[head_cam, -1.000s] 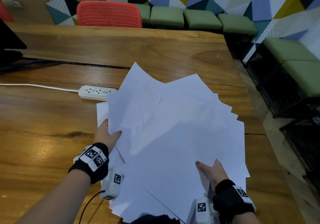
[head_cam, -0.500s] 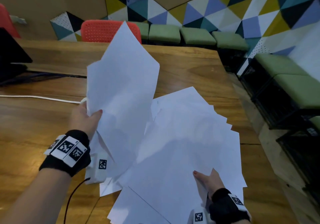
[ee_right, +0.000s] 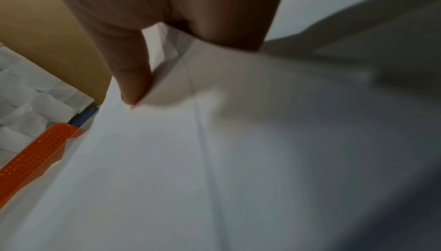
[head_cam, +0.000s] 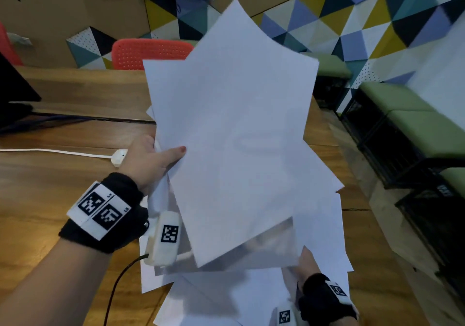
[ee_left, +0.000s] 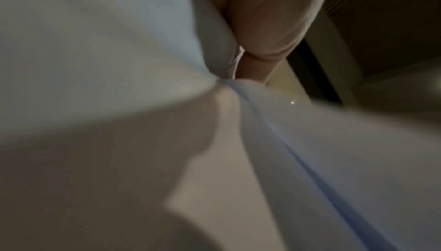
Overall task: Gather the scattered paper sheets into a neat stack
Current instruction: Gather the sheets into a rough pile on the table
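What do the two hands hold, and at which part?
Both hold the paper sheets: left hand at the left edge, right hand at the lower right edge.

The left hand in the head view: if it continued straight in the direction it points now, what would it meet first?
The left hand points up and right, thumb already on the raised paper sheets it grips. Straight on it would only push further into those sheets; the wooden table lies beyond, though depth is unclear.

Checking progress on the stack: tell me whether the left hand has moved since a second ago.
Yes. The left hand has risen off the table, lifting its paper sheets up toward the red chair.
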Available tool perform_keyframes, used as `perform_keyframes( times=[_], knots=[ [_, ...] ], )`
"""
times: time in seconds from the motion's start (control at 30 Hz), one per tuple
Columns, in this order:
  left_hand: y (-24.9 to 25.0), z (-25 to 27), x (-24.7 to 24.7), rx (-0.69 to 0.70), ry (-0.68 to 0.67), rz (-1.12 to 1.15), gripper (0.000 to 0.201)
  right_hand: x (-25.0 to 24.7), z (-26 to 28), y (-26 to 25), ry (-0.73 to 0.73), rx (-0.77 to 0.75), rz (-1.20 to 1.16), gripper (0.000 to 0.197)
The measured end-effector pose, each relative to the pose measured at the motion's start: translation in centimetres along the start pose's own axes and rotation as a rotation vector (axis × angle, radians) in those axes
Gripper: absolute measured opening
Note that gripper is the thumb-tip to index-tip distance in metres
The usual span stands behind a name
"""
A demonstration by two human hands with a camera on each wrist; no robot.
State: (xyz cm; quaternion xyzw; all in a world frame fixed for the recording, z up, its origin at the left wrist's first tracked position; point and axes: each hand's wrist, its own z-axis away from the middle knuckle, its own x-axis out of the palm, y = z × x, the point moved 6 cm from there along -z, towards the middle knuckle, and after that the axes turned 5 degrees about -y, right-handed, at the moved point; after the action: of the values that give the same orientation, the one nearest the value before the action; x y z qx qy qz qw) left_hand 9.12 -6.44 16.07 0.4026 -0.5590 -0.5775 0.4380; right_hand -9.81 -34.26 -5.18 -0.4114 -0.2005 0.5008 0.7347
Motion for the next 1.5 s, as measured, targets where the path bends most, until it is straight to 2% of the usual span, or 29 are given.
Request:
perform_keyframes(
  times=[0.1, 0.2, 0.33, 0.43, 0.47, 0.6, 0.63, 0.67, 0.7, 0.77, 0.83, 0.9, 1.0, 1.13, 1.23, 1.3, 1.4, 1.43, 1.5],
  knots=[
    [-4.0, 0.3, 0.4, -0.132, -0.018, -0.038, 0.022, 0.0, 0.3, 0.0, -0.015, 0.045, -0.019, 0.064],
    [-7.8, 1.4, 1.1, -0.257, -0.064, -0.085, 0.033, 0.1, 0.7, 0.0, -0.071, 0.052, -0.008, 0.029],
    [-11.9, 2.5, 0.8, -0.399, -0.102, -0.208, 0.030, 0.2, 0.0, 0.8, -0.094, 0.045, -0.071, 0.035],
    [-14.5, 3.0, 0.4, -0.494, -0.129, -0.274, 0.034, 0.1, 0.0, 1.2, -0.096, 0.109, -0.196, 0.023],
    [-15.2, 3.2, 0.4, -0.511, -0.136, -0.289, 0.034, 0.0, 0.0, 0.9, -0.094, 0.104, -0.228, 0.028],
    [-17.4, 3.8, 1.4, -0.528, -0.165, -0.336, 0.041, 0.1, 0.4, 0.4, -0.171, 0.109, -0.199, 0.108],
    [-17.8, 4.0, 1.7, -0.523, -0.170, -0.333, 0.044, 0.4, 0.6, 0.3, -0.209, 0.125, -0.212, 0.117],
    [-18.3, 4.0, 2.0, -0.517, -0.179, -0.330, 0.047, 0.6, 0.8, 0.2, -0.226, 0.110, -0.220, 0.109],
    [-18.5, 4.2, 2.6, -0.508, -0.197, -0.339, 0.050, 0.6, 0.8, 0.2, -0.224, 0.089, -0.193, 0.090],
    [-18.7, 4.3, 3.4, -0.462, -0.187, -0.382, 0.061, 0.7, 0.9, 0.2, -0.204, 0.057, 0.003, 0.052],
    [-17.9, 3.9, 3.2, -0.410, -0.038, -0.394, 0.073, 0.2, 0.3, 0.6, -0.154, 0.055, 0.060, 0.045],
    [-17.0, 3.1, 2.4, -0.367, 0.095, -0.397, 0.065, 0.0, 0.2, 0.7, -0.137, 0.075, 0.065, 0.045],
    [-16.8, 1.8, 1.7, -0.349, 0.095, -0.467, 0.031, -0.1, 0.3, 0.9, -0.134, 0.098, 0.087, 0.048],
    [-17.8, 0.6, 0.8, -0.449, 0.171, -0.506, 0.026, -0.1, 0.4, 0.7, -0.123, 0.104, 0.064, 0.054],
    [-18.0, 0.3, 0.7, -0.472, 0.197, -0.538, 0.018, 0.1, 0.5, 0.7, -0.152, 0.083, 0.026, 0.073],
    [-18.1, 0.5, 0.7, -0.474, 0.198, -0.575, 0.015, 0.1, 0.5, 0.7, -0.153, 0.074, 0.023, 0.068],
    [-18.0, 0.6, 0.4, -0.469, 0.198, -0.584, 0.011, 0.0, 0.4, 0.9, -0.143, 0.058, 0.010, 0.103],
    [-18.1, 0.7, 0.3, -0.467, 0.185, -0.567, 0.010, -0.1, 0.1, 1.1, -0.146, 0.045, -0.002, 0.100],
    [-18.2, 1.1, 0.1, -0.483, 0.139, -0.487, 0.014, 0.1, 0.5, 0.7, -0.158, 0.060, -0.007, 0.076]
  ],
)
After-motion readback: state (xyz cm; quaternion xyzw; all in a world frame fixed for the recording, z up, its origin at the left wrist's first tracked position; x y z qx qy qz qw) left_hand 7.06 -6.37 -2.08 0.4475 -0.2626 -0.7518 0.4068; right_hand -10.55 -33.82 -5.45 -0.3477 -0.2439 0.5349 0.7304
